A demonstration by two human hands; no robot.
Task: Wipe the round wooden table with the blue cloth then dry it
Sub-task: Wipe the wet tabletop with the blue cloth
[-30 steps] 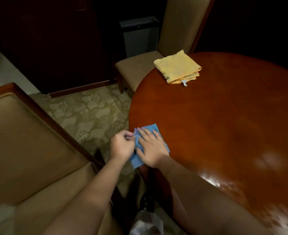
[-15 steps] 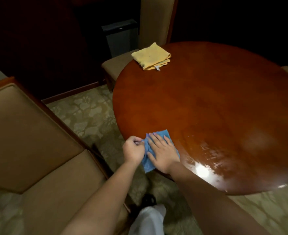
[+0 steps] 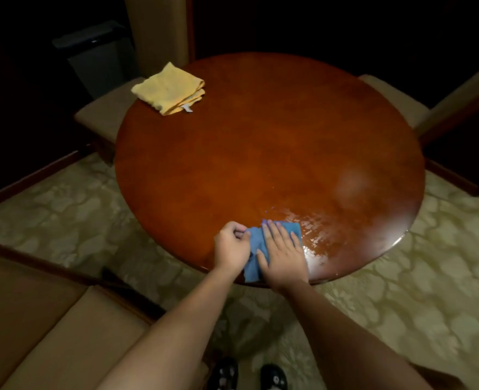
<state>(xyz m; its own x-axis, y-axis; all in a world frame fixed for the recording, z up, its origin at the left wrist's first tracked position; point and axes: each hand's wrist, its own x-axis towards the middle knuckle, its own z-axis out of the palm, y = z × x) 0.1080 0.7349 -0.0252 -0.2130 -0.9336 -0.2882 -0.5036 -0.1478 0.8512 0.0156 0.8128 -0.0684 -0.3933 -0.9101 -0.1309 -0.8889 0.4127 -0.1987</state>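
Both hands on the blue cloth [image 3: 253, 249]: left hand [image 3: 231, 247] pinches it, right hand [image 3: 282, 253] presses flat; hanging off the bench [image 3: 260, 150] edge, it might slip.

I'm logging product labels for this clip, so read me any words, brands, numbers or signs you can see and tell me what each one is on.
No text can be read in this picture.
White tag on the folded yellow cloth: too small and blurred to read.
Dark bin behind the round wooden table: a pale mark near its top, too blurred to read.
Blue cloth: no print shows.
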